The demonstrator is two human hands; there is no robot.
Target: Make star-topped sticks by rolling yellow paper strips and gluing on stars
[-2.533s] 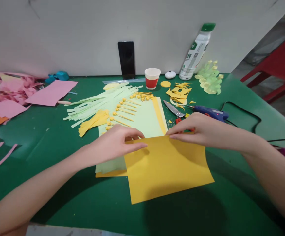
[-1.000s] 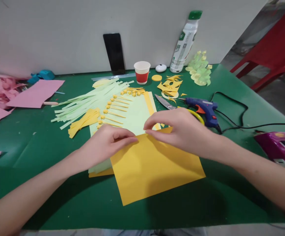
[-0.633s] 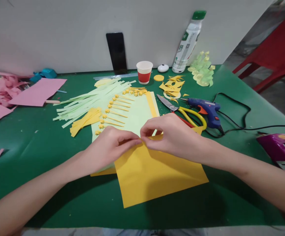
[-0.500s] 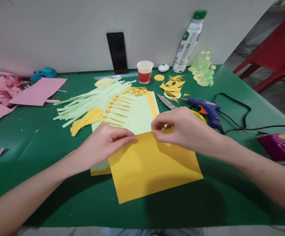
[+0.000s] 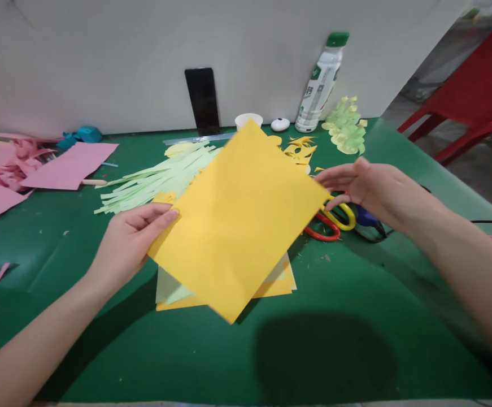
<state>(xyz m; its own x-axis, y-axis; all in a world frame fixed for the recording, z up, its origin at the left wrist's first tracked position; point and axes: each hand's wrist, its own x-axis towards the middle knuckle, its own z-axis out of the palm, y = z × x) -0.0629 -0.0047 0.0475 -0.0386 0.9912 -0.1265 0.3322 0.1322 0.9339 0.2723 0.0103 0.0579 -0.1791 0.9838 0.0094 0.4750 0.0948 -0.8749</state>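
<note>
A sheet of yellow paper (image 5: 241, 220) is held up, turned so its corners point up, down and sideways. My left hand (image 5: 133, 234) pinches its left edge between thumb and fingers. At the right corner, my right hand (image 5: 364, 186) is open, fingers apart, with fingertips beside or just behind the paper; whether they touch it I cannot tell. Beneath the held sheet lies a stack of light green and yellow paper (image 5: 288, 277), largely covered. Scissors with red and yellow handles (image 5: 325, 230) lie below my right hand. Pale green paper strips (image 5: 156, 178) fan out behind my left hand.
A blue glue gun (image 5: 369, 223) with a black cord is partly behind my right hand. Along the wall stand a phone (image 5: 203, 102), a paper cup (image 5: 248, 120) and a bottle (image 5: 319, 87). Pink paper (image 5: 70, 167) lies left, yellow scraps (image 5: 300, 151) and a green paper flower piece (image 5: 347, 127) at back right.
The yellow sheet has been lifted and turned, now hiding the small yellow stemmed pieces. My left hand moved left along with it. My right hand let go of the top edge, moved right and opened.
</note>
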